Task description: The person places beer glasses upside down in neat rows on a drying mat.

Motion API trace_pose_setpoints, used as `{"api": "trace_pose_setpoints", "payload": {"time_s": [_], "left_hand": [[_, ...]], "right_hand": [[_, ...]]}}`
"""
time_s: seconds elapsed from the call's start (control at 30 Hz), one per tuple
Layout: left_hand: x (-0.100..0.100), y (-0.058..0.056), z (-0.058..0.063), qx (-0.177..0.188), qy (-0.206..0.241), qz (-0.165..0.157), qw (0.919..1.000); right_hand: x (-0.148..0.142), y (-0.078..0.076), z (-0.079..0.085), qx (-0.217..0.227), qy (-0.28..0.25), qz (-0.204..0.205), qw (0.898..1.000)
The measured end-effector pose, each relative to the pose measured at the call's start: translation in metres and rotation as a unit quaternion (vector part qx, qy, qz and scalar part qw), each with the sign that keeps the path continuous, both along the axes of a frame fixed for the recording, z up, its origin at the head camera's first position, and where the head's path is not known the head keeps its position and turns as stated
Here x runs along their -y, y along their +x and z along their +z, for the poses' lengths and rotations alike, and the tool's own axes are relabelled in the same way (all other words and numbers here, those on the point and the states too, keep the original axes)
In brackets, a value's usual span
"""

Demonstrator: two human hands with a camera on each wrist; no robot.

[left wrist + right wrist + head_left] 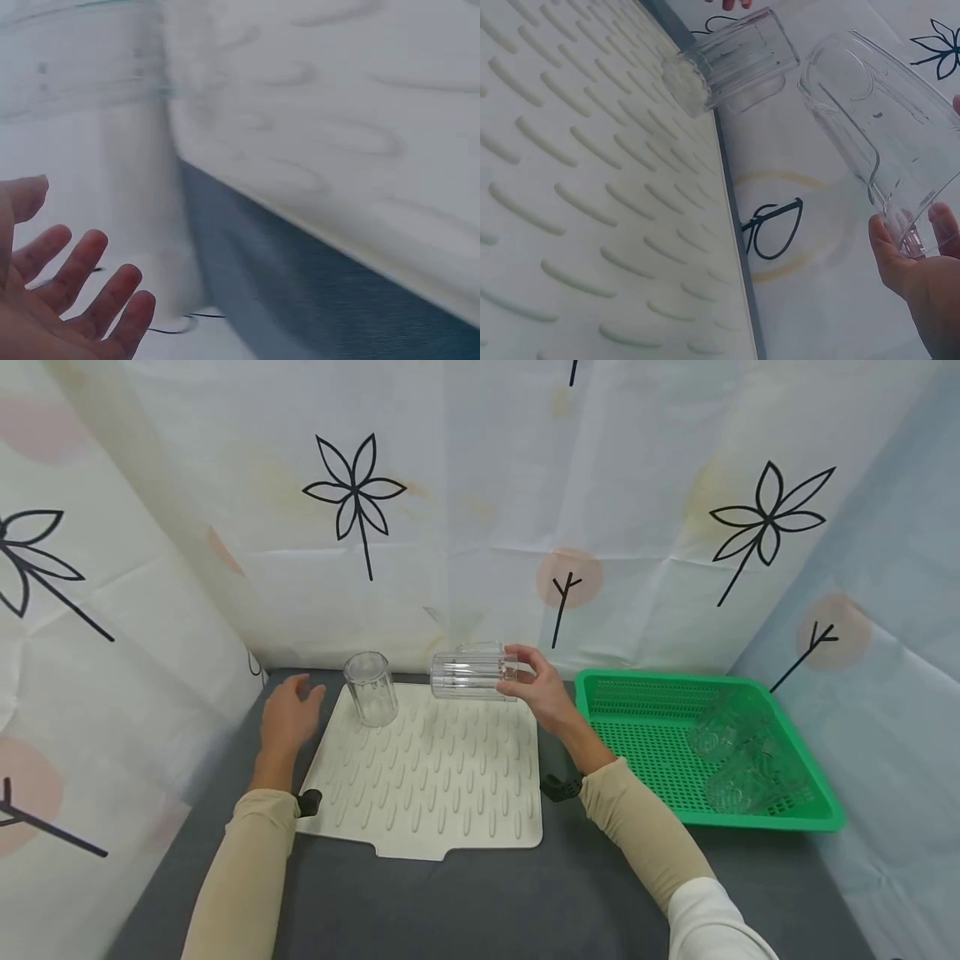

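My right hand (542,689) holds a clear glass mug (467,677) by one end, lying on its side in the air over the back of the cream drying mat (450,777). Its handle shows in the right wrist view, along the side of the mug (855,112). A second clear glass mug (372,690) stands on the mat's back left corner, its thick base down. Left of that mug, my left hand (290,714) hovers with bent, spread fingers and nothing in them, beside the mat's left edge.
A green plastic basket (622,681) stands to the right of the mat, with clear glassware (750,777) lying in its right half. The dark grey tabletop (480,910) carries both. A printed cloth (465,527) hangs behind and at both sides.
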State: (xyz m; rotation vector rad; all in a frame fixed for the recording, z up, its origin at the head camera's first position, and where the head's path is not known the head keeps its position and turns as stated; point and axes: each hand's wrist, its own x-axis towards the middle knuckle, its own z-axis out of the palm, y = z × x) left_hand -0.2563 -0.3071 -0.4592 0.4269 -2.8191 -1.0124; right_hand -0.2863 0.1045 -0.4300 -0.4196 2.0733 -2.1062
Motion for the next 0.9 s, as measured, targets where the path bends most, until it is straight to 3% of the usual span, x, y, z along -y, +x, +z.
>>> {"api": "trace_pose_setpoints", "payload": {"time_s": [0.17, 0.4, 0.63, 0.9], "left_hand": [[-0.022, -0.001, 0.036, -0.059, 0.0, -0.015, 0.9981], [-0.061, 0.002, 0.058, -0.125, 0.001, -0.086, 0.9884], [-0.105, 0.003, 0.057, -0.158, 0.041, -0.18, 0.9701], [-0.138, 0.0, 0.036, -0.109, 0.137, -0.256, 0.9508]], "right_hand": [[-0.002, 0.0, -0.001, -0.004, 0.003, -0.006, 1.0], [0.0, -0.002, -0.002, -0.014, 0.003, 0.002, 1.0], [0.004, -0.002, -0.003, -0.012, -0.002, 0.008, 1.0], [0.003, 0.001, -0.001, -0.013, 0.007, 0.027, 1.0]]}}
